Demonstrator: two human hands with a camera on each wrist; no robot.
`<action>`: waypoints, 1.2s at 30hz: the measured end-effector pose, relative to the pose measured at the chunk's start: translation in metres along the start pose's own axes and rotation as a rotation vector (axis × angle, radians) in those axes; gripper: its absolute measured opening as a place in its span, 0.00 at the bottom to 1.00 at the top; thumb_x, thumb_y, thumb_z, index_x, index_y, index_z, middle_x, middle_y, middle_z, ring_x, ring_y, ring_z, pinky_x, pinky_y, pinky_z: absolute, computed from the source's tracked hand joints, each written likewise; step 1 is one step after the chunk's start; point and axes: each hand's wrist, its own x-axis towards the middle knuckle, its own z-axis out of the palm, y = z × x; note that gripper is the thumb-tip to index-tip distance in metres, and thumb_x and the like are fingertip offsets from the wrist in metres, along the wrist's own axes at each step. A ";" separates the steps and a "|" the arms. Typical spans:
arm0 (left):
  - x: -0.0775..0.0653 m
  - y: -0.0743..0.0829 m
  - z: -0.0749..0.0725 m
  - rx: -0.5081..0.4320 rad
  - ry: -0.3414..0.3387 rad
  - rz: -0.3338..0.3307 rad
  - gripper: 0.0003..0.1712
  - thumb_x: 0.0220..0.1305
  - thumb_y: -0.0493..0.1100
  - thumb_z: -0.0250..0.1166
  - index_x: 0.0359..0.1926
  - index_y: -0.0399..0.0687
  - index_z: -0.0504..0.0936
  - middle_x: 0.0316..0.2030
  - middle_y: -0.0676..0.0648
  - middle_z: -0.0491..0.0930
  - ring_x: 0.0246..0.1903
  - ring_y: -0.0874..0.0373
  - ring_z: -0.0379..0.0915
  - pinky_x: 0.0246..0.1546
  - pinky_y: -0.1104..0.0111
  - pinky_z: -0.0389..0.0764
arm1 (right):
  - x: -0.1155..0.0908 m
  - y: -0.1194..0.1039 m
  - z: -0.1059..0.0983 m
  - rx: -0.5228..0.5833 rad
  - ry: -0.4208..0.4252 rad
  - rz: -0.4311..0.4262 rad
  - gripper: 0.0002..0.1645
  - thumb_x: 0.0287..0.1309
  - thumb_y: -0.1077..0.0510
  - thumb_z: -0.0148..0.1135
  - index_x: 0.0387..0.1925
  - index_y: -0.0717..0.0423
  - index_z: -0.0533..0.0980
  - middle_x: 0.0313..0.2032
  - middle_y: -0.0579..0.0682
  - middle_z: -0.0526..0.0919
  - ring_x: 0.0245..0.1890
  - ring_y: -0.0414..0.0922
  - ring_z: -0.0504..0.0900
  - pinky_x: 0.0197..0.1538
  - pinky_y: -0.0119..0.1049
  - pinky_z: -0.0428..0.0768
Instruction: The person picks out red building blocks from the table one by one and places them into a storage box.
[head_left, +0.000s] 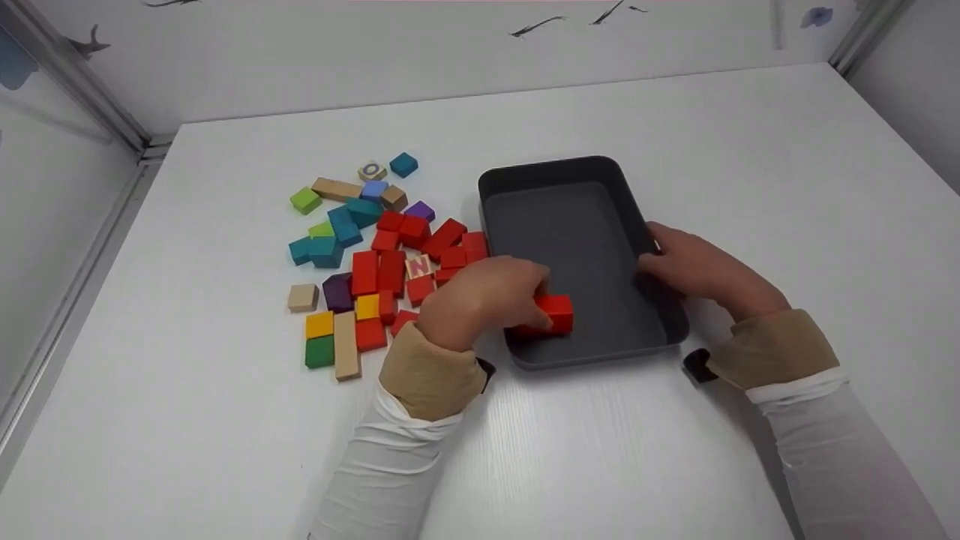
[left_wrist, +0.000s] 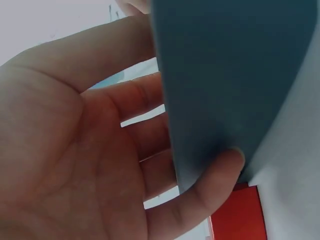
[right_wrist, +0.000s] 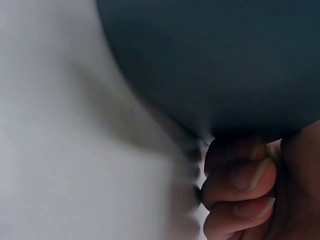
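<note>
My left hand (head_left: 487, 296) reaches over the near left side of a dark grey tray (head_left: 592, 352) and holds a red block (head_left: 556, 313) low inside it. More red shows under the fingers, partly hidden. In the left wrist view the tray's outer wall (left_wrist: 225, 75) covers the fingertips of the left hand (left_wrist: 100, 135), so the held block is out of sight there. On the tray's right side, my right hand (head_left: 694, 262) grips the rim, thumb on the inner side. Curled fingers (right_wrist: 240, 185) show against the tray (right_wrist: 215, 65) in the right wrist view.
Left of the tray lie several red blocks (head_left: 365, 272), touching its left wall in part. Teal blocks (head_left: 327, 251), a green block (head_left: 319, 351), a plain wooden block (head_left: 346, 346) and a purple block (head_left: 337, 291) are among them. A white wall (head_left: 420, 52) stands behind the white table (head_left: 247, 442).
</note>
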 end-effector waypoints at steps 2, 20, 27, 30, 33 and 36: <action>0.001 -0.001 0.000 -0.006 0.006 0.001 0.28 0.65 0.52 0.73 0.62 0.52 0.77 0.49 0.47 0.80 0.49 0.54 0.75 0.50 0.62 0.81 | 0.000 0.000 -0.001 -0.003 -0.003 -0.001 0.40 0.70 0.53 0.44 0.79 0.60 0.53 0.61 0.65 0.73 0.47 0.54 0.78 0.51 0.48 0.74; 0.000 -0.002 0.005 0.006 0.027 0.030 0.30 0.63 0.54 0.74 0.62 0.52 0.77 0.50 0.47 0.81 0.49 0.54 0.75 0.51 0.60 0.81 | 0.000 0.001 0.001 0.032 -0.003 0.004 0.38 0.69 0.54 0.45 0.78 0.58 0.55 0.60 0.65 0.74 0.38 0.49 0.81 0.38 0.39 0.78; -0.004 -0.001 -0.001 -0.035 0.027 -0.002 0.35 0.64 0.56 0.72 0.68 0.54 0.74 0.56 0.48 0.80 0.52 0.55 0.75 0.53 0.61 0.83 | 0.001 0.001 -0.001 0.045 -0.012 0.013 0.38 0.69 0.54 0.45 0.78 0.58 0.55 0.53 0.63 0.75 0.33 0.47 0.79 0.35 0.40 0.77; -0.010 -0.001 -0.007 -0.046 0.054 -0.007 0.35 0.67 0.58 0.70 0.70 0.55 0.73 0.59 0.48 0.79 0.54 0.54 0.74 0.56 0.60 0.83 | 0.001 0.000 -0.001 0.055 -0.011 0.013 0.37 0.69 0.54 0.45 0.77 0.57 0.56 0.51 0.61 0.75 0.31 0.46 0.78 0.34 0.40 0.76; -0.017 -0.002 -0.014 -0.074 0.071 -0.009 0.33 0.69 0.58 0.68 0.70 0.56 0.72 0.61 0.48 0.79 0.57 0.54 0.75 0.59 0.59 0.83 | 0.001 -0.001 -0.001 0.061 -0.012 0.011 0.36 0.69 0.55 0.45 0.76 0.57 0.57 0.50 0.61 0.75 0.30 0.46 0.77 0.34 0.40 0.76; -0.025 -0.005 -0.022 -0.112 0.082 -0.016 0.33 0.69 0.58 0.68 0.71 0.57 0.72 0.63 0.49 0.78 0.60 0.54 0.74 0.59 0.59 0.83 | 0.002 0.000 -0.002 0.052 -0.016 0.007 0.37 0.69 0.55 0.45 0.77 0.58 0.55 0.53 0.63 0.75 0.32 0.47 0.78 0.35 0.40 0.76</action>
